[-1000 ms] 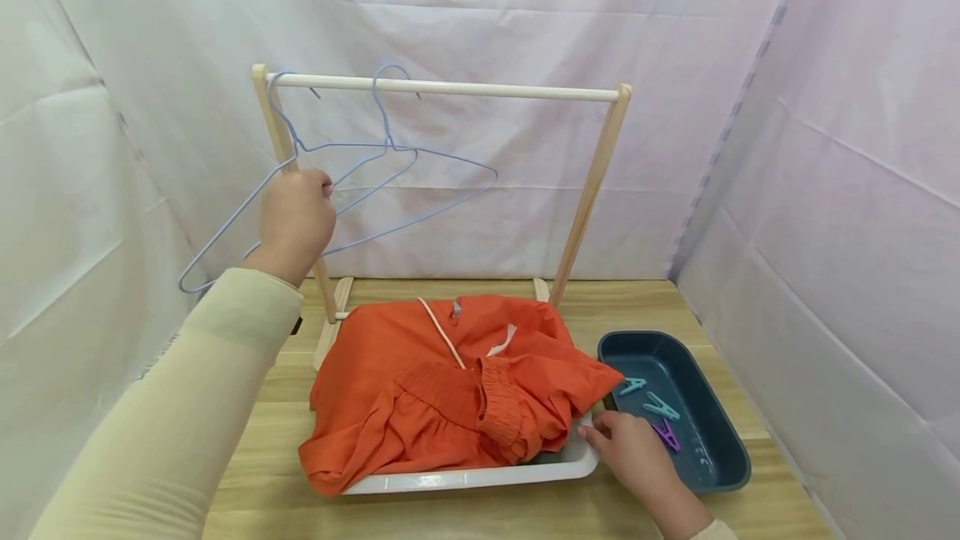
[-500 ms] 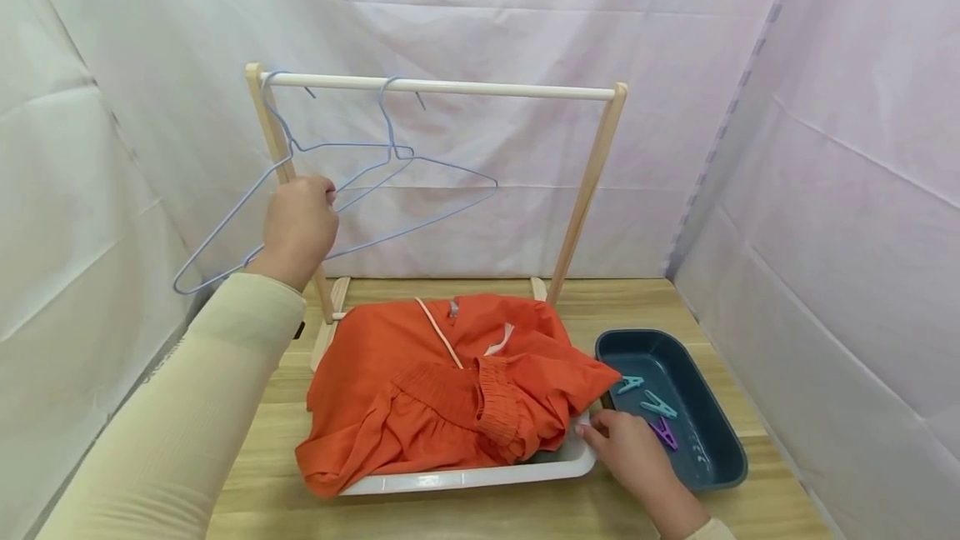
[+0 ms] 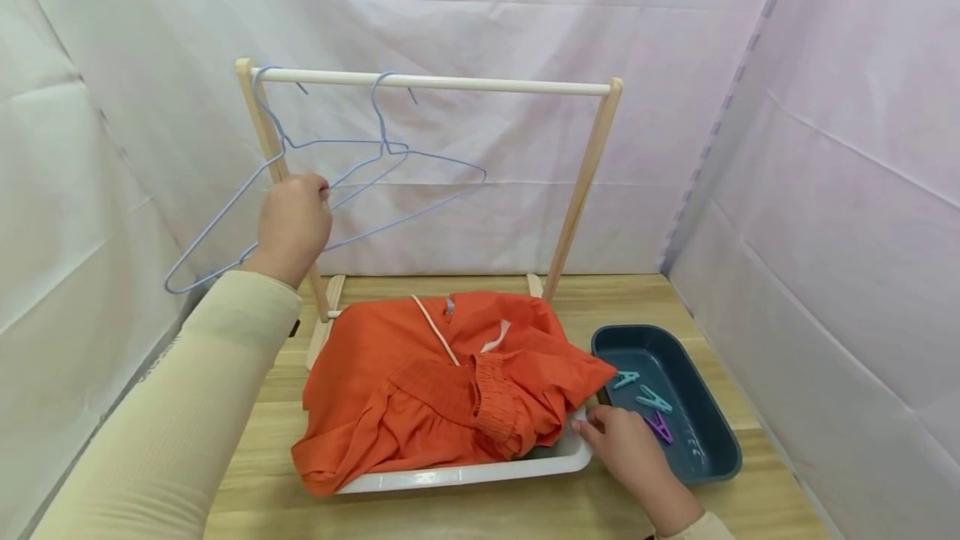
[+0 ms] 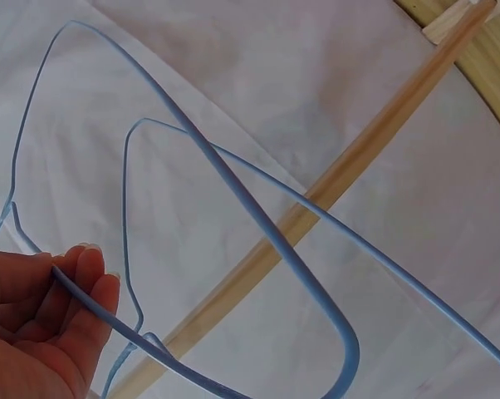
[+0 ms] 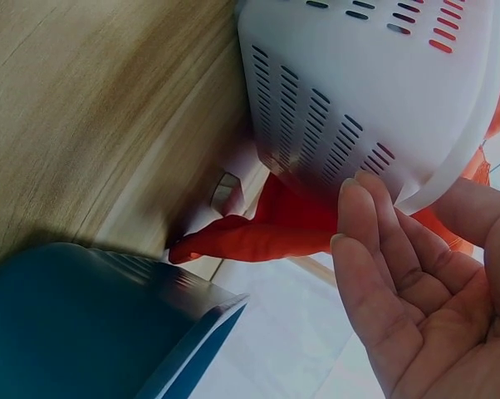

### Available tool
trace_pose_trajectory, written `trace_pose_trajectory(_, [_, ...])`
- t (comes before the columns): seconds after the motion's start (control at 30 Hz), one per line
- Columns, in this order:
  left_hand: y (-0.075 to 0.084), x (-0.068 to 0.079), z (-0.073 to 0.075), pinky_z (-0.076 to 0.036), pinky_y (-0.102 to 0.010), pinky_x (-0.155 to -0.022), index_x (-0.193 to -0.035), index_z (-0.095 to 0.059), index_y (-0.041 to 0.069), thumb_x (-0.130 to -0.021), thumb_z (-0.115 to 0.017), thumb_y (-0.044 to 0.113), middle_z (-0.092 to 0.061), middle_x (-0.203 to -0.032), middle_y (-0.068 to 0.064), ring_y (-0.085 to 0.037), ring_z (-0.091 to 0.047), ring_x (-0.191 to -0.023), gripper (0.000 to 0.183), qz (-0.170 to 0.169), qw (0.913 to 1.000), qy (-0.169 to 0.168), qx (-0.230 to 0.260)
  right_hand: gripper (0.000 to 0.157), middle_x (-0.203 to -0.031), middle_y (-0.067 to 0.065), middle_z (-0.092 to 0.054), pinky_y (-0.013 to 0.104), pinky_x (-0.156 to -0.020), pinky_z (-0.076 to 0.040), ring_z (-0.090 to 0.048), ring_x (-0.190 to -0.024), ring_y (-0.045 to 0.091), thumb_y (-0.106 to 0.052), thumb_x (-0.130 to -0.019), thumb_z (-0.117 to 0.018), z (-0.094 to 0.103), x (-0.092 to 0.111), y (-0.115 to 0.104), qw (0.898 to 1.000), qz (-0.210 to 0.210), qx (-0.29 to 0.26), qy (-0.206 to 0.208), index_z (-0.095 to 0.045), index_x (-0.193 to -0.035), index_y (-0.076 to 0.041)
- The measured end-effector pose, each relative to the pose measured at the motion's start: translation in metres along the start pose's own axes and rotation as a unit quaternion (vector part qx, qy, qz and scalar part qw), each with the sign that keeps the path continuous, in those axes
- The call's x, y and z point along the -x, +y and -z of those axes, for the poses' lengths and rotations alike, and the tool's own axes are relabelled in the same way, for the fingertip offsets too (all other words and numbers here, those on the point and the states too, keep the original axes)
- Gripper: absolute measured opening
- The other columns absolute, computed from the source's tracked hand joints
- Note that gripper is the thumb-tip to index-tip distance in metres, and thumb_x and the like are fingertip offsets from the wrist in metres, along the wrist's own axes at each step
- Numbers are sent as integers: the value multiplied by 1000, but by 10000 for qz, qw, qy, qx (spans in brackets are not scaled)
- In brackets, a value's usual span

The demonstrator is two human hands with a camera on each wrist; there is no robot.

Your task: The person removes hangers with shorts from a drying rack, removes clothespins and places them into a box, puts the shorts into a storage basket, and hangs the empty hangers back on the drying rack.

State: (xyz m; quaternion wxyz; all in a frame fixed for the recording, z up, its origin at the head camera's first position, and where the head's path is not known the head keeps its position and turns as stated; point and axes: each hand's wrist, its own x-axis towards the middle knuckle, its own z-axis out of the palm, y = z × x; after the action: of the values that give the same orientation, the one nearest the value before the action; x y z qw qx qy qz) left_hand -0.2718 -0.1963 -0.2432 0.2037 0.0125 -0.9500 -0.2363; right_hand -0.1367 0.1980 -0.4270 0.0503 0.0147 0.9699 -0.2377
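Two blue wire hangers are on the white rail [image 3: 495, 84] of a wooden rack in the head view. My left hand [image 3: 294, 219] pinches the sloping arm of the right-hand hanger [image 3: 385, 142]; its hook sits over the rail. In the left wrist view, thumb and fingertips meet on that wire. The other hanger [image 3: 283, 141] hangs at the rail's left end. My right hand [image 3: 626, 444] grips the right rim of a white slotted basket [image 5: 333, 75], thumb inside and fingers outside. An orange garment [image 3: 427, 398] with a gathered band and a pale cord fills the basket and hangs over its edges.
Right of the basket stands a dark blue tray [image 3: 733, 452] with two teal clothespins [image 3: 654, 399] and a purple clothespin [image 3: 660, 427] in it. A wooden table [image 3: 360, 519] lies underneath. White cloth walls [image 3: 810, 190] enclose the back and sides.
The hook of the hanger in my left hand has come down from slightly above the rail onto it. My right hand keeps its grip on the basket rim. The head view has shifted slightly.
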Motion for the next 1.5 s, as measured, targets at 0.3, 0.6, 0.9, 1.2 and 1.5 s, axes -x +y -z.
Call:
trace_pose_trajectory(0.3, [-2, 1, -3, -46, -56, -94, -117, -60, -10, -97, -44, -1, -59, -116, -32, -48, -56, -110, 28, -57, 9999, 89, 39, 15, -57, -3, -44, 25, -48, -31, -42, -53, 13, -25, -86, -71, -1, 3, 1, 10000, -17, 22, 44, -70, -81, -11])
trace_pose_trajectory(0.6, [-5, 1, -5, -45, -56, -96, -119, -60, -10, -96, -43, -2, -59, -117, -32, -49, -55, -111, 29, -247, 9996, 103, 32, 15, -57, -3, -44, 25, -48, -32, -42, -53, 12, -25, -87, -71, -1, 5, 2, 10000, -32, 25, 40, -70, -81, -10])
trace_pose_trajectory(0.9, [-9, 3, -10, -45, -56, -95, -118, -59, -11, -94, -43, -4, -60, -115, -33, -50, -55, -109, 29, -462, 9988, 137, -43, 15, -57, -3, -44, 25, -49, -33, -42, -54, 13, -25, -87, -71, 0, 5, 0, 10000, 28, 81, 45, -70, -82, -10])
trace_pose_trajectory(1.2, [-17, 19, -2, -41, -57, -98, -126, -51, -14, -91, -52, -3, -54, -123, -35, -51, -49, -115, 36, -400, 9988, 269, 95, 21, -65, -3, -54, 27, -53, -38, -46, -59, 13, -28, -89, -68, 5, 7, -2, 9999, -6, 164, -21, -72, -95, -8])
trace_pose_trajectory(1.5, [-22, 87, 9, -46, -57, -81, -112, -59, -13, -84, -63, -7, -60, -99, -31, -47, -55, -93, 29, -1580, 9789, 1271, 252, 25, -90, 6, -72, 41, -67, -54, -65, -78, 20, -26, -92, -66, 28, 15, 7, 9951, 197, 118, 957, -73, -101, -3])
